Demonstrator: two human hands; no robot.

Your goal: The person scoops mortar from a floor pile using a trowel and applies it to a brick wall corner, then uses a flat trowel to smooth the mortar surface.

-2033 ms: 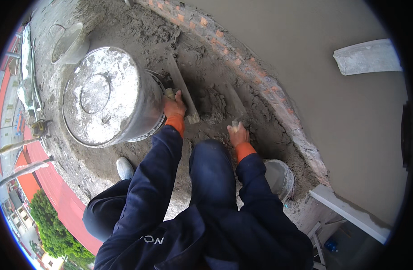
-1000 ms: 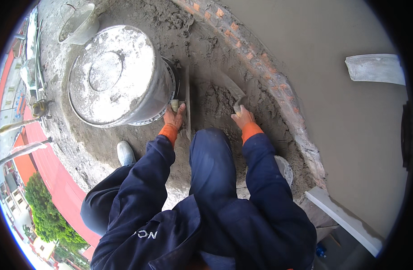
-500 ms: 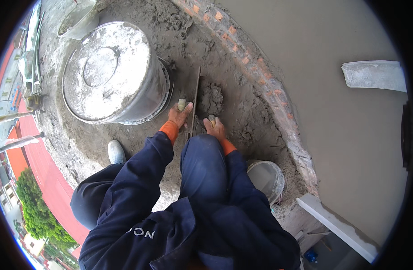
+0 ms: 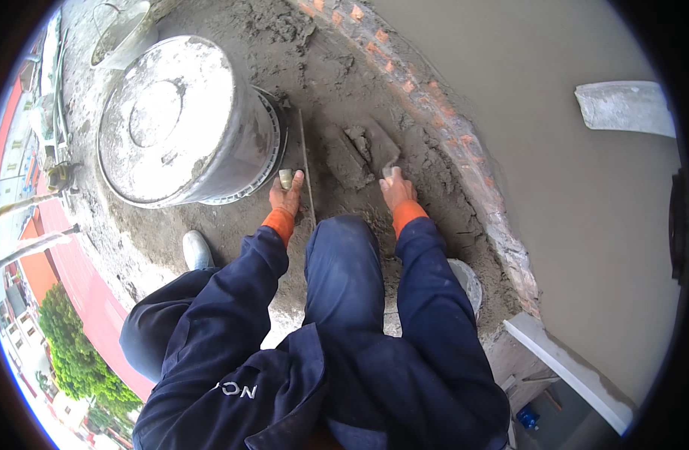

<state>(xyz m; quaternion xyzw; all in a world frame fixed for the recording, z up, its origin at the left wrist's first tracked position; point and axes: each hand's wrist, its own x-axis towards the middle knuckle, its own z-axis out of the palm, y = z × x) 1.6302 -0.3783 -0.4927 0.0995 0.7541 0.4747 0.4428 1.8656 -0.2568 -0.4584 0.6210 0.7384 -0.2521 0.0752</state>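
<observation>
My left hand (image 4: 286, 196) grips the pale handle (image 4: 286, 178) of a long float (image 4: 308, 161), its thin blade standing nearly on edge beside a large lidded grey bucket (image 4: 164, 131). My right hand (image 4: 398, 190) is closed round a trowel handle (image 4: 389, 173); the mud-coated blade (image 4: 382, 142) lies flat among lumps of grey mortar (image 4: 344, 157) on the ground ahead of my right knee. Both sleeves end in orange cuffs.
A small pail (image 4: 127, 34) sits at the back left, another bucket (image 4: 468, 289) by my right elbow. A curved brick edge (image 4: 457, 142) borders smooth grey render (image 4: 555, 195) with a pale slab piece (image 4: 622, 103). Poles (image 4: 29, 247) and rooftops lie left, a white board (image 4: 570, 367) lower right.
In the last half second my right hand has moved forward and right, bringing the trowel blade into the mortar. My left hand and float have shifted slightly left.
</observation>
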